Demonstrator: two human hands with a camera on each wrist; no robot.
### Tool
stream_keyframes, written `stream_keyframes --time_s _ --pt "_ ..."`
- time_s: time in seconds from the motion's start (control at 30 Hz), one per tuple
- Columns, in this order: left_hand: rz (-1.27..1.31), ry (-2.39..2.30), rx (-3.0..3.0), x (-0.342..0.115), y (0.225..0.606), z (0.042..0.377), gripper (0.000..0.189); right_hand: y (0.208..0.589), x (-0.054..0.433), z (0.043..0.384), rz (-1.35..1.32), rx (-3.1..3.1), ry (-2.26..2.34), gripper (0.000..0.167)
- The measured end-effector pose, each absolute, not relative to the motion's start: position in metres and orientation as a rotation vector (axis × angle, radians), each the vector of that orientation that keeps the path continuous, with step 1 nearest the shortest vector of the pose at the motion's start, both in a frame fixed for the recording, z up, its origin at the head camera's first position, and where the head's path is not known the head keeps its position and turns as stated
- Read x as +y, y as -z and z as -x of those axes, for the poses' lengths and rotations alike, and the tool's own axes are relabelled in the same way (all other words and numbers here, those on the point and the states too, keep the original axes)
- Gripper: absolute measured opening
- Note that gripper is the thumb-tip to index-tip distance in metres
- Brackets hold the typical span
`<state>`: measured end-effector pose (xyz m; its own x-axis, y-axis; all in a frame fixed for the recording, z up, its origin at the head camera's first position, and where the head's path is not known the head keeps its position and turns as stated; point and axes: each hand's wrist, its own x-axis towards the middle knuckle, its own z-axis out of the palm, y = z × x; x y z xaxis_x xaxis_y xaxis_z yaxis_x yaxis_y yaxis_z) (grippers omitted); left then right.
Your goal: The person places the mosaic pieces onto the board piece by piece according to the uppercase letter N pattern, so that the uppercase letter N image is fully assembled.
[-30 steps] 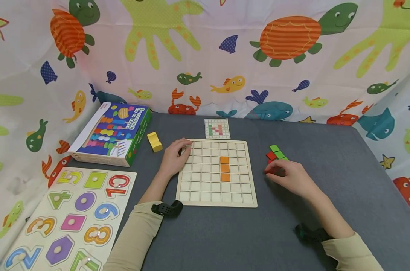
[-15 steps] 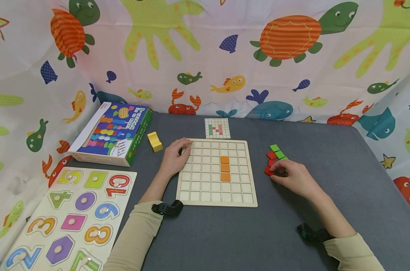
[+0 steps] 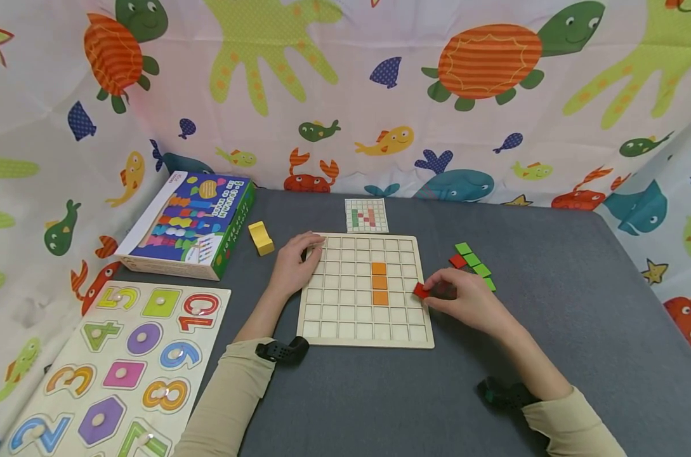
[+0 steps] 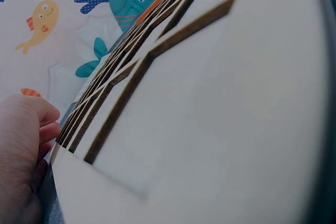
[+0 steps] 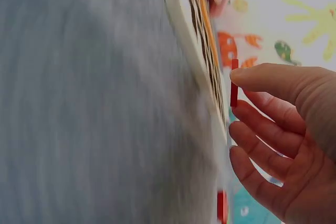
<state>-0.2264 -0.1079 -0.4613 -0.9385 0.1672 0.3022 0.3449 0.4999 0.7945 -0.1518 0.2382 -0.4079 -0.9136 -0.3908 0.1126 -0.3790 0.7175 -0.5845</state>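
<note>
Red tile (image 3: 420,291), right of centre in the head view, is pinched between the thumb and fingers of the right hand (image 3: 465,299); it is seen over the right rim of a pale wooden board (image 3: 345,304). Whether the board is touched by it cannot be told. In the right wrist view the tile is seen edge-on, with the lower fingers loosely bent.

At centre left of the frame, the board's upper-left edge is touched by the left hand (image 3: 296,266). Its fingers are bent there, but whether the rim is gripped cannot be told.

The board is divided into square cells, and a column of three orange tiles (image 3: 379,282) is set right of its middle. Four green tiles (image 3: 472,259) are laid in a slanting row at the right, with a second red tile (image 3: 457,261) beside them.

A gridded card (image 3: 367,216) is placed just above the board. At the left are seen a yellow block (image 3: 261,238), a blue box (image 3: 188,219) and, lower left, a number puzzle (image 3: 54,407). The grey table (image 3: 379,400) is backed by a sea-animal curtain (image 3: 353,76).
</note>
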Motion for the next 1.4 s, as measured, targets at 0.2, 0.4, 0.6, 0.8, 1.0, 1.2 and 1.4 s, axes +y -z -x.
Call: stream_keyframes --time_s 0.2,0.4,0.6,0.8,1.0,1.2,1.4 --pt "0.437 1.425 -2.559 -0.108 0.462 0.227 0.029 0.406 0.210 0.148 0.796 2.775 1.057 0.019" --pt "0.440 1.418 -2.560 -0.109 0.462 0.227 0.029 0.406 0.189 0.143 0.926 2.663 1.050 0.018" --pt "0.447 1.416 -2.557 -0.108 0.463 0.227 0.029 0.409 0.181 0.142 1.034 2.648 1.004 0.018" --pt "0.433 1.424 -2.565 -0.108 0.461 0.226 0.029 0.408 0.180 0.142 1.056 2.647 0.993 0.019" --pt "0.437 1.429 -2.556 -0.108 0.462 0.227 0.029 0.409 0.180 0.142 1.048 2.651 0.981 0.019" --pt "0.441 1.428 -2.552 -0.108 0.462 0.227 0.028 0.408 0.185 0.143 0.995 2.665 1.036 0.015" --pt "0.449 1.439 -2.543 -0.108 0.463 0.227 0.028 0.408 0.208 0.150 0.853 2.836 1.038 0.013"
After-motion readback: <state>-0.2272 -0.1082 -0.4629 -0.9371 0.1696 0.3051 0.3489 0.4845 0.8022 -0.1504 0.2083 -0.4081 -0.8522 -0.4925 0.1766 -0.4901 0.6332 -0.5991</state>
